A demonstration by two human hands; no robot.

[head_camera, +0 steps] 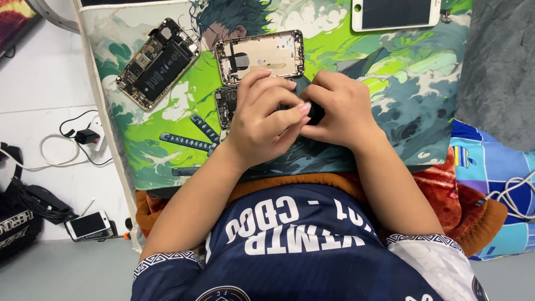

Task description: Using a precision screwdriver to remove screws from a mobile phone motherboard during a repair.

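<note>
Pinched between both sets of fingertips is a small black object, mostly hidden; the left hand and right hand press together around it, over a green illustrated desk mat. Just beyond them lies an empty gold phone shell, with an opened phone showing its black battery further left.
</note>
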